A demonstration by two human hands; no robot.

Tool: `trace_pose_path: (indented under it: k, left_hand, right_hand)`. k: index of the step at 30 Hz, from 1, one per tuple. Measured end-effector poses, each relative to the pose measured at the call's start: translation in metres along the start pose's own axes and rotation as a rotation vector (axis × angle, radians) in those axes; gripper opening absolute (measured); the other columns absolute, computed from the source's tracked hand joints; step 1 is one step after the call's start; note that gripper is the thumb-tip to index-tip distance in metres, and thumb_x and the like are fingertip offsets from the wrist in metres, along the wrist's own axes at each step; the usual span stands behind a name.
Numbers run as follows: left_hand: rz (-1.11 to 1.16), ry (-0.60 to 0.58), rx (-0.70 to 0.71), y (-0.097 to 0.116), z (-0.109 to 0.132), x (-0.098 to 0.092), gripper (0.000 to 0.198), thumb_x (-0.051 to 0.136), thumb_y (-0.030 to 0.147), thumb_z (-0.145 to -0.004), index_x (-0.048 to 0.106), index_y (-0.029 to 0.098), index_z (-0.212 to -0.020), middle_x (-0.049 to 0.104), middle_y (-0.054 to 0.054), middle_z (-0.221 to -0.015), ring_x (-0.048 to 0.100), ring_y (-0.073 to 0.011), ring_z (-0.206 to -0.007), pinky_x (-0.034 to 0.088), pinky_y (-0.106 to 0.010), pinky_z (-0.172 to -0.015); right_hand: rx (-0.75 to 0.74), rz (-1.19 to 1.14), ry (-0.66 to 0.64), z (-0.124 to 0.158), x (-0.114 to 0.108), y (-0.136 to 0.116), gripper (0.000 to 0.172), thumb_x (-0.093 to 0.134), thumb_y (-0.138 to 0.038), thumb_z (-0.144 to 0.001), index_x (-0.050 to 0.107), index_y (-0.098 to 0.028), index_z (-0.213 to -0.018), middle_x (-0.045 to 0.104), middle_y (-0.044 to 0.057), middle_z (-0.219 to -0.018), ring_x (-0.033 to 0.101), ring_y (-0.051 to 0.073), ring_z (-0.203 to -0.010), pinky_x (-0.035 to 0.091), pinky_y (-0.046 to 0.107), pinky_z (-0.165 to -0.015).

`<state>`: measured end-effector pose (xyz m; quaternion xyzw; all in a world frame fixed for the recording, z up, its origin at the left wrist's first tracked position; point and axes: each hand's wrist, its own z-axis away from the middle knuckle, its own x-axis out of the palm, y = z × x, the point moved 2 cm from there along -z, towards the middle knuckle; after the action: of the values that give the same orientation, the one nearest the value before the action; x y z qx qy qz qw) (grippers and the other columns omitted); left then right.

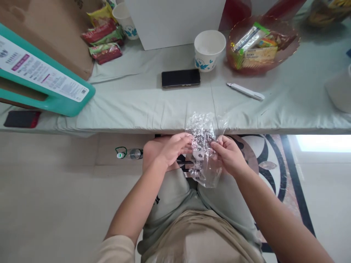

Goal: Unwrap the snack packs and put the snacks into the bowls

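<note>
Above my lap, at the table's front edge, hangs a crinkled clear plastic bag (207, 170). My right hand (229, 151) pinches its right side between thumb and fingers. On the other side, my left hand (175, 148) has its fingers stretched out towards the bag, their tips at its left edge. A small white piece with dark spots (197, 153) shows in or behind the plastic; which of the two I cannot tell. The bag's top part rests against the cloth edge of the table.
On the cloth-covered table (131, 102) lie a black phone (181, 78) and a white pen (245, 91). Behind them stand a paper cup (210, 49) and a snack bowl (285, 60). A teal container (71, 104) is at left. A bottle (135, 153) lies on the floor.
</note>
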<state>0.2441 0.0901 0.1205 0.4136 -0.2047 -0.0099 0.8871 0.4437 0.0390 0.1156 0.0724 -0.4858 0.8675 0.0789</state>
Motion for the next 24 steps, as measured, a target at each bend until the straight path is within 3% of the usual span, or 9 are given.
trace_pose_path:
  k: [3,6,11,13,16,20,24]
  left_hand:
    - [-0.085,-0.062,-0.119,-0.012,0.003,0.007,0.054,0.093,0.054,-0.058,0.069,0.016,-0.088,0.070,-0.003,-0.080,0.066,-0.0116,-0.063,0.050,-0.022,-0.053]
    - [-0.211,-0.074,-0.090,-0.017,0.005,0.009,0.050,0.089,0.052,-0.066,0.068,0.014,-0.091,0.070,-0.003,-0.073,0.064,-0.0102,-0.055,0.043,-0.019,-0.047]
    - [-0.334,-0.173,-0.200,-0.024,0.011,0.006,0.049,0.083,0.043,-0.077,0.064,0.015,-0.112,0.069,0.000,-0.065,0.059,-0.0102,-0.047,0.038,-0.018,-0.043]
    - [-0.351,-0.160,-0.190,-0.026,0.013,0.003,0.039,0.080,0.036,-0.080,0.063,0.015,-0.109,0.062,0.005,-0.057,0.050,-0.0069,-0.040,0.034,-0.018,-0.040]
    - [-0.299,-0.124,-0.144,-0.030,0.014,-0.002,0.029,0.076,0.033,-0.082,0.062,0.017,-0.103,0.054,0.008,-0.055,0.042,-0.0047,-0.038,0.028,-0.017,-0.040]
    - [-0.194,-0.154,-0.091,-0.042,0.015,-0.010,0.033,0.078,0.038,-0.080,0.062,0.019,-0.101,0.055,0.008,-0.060,0.049,-0.0063,-0.042,0.032,-0.019,-0.043]
    - [-0.072,-0.232,0.015,-0.048,0.018,-0.016,0.034,0.082,0.045,-0.077,0.066,0.017,-0.085,0.057,0.004,-0.061,0.050,-0.0069,-0.044,0.033,-0.021,-0.047]
  right_hand:
    - [0.047,-0.086,0.022,0.003,0.000,0.009,0.052,0.088,-0.048,-0.070,0.051,-0.028,-0.099,0.059,-0.009,-0.059,0.053,0.011,-0.045,0.036,0.021,-0.041]
    - [0.158,-0.089,-0.006,0.007,-0.001,0.015,0.064,0.091,-0.048,-0.066,0.055,-0.024,-0.113,0.062,-0.007,-0.062,0.057,0.012,-0.051,0.041,0.022,-0.045]
    - [0.241,-0.041,-0.098,0.011,-0.006,0.027,0.052,0.089,-0.055,-0.067,0.060,-0.020,-0.092,0.060,-0.004,-0.062,0.055,0.010,-0.054,0.042,0.022,-0.051]
    - [0.228,-0.015,-0.144,0.012,-0.008,0.033,0.048,0.084,-0.059,-0.073,0.059,-0.020,-0.085,0.060,-0.003,-0.062,0.055,0.010,-0.053,0.042,0.024,-0.051]
    - [0.182,-0.020,-0.148,0.013,-0.009,0.039,0.047,0.079,-0.062,-0.077,0.060,-0.022,-0.093,0.059,-0.005,-0.059,0.053,0.012,-0.050,0.040,0.025,-0.048]
    - [0.082,-0.017,-0.086,0.015,-0.008,0.043,0.047,0.077,-0.061,-0.078,0.062,-0.025,-0.103,0.060,-0.004,-0.063,0.053,0.013,-0.050,0.044,0.027,-0.048]
    - [-0.033,0.039,-0.059,0.017,-0.011,0.043,0.033,0.071,-0.058,-0.086,0.067,-0.026,-0.096,0.069,0.003,-0.082,0.058,0.014,-0.053,0.051,0.032,-0.051]
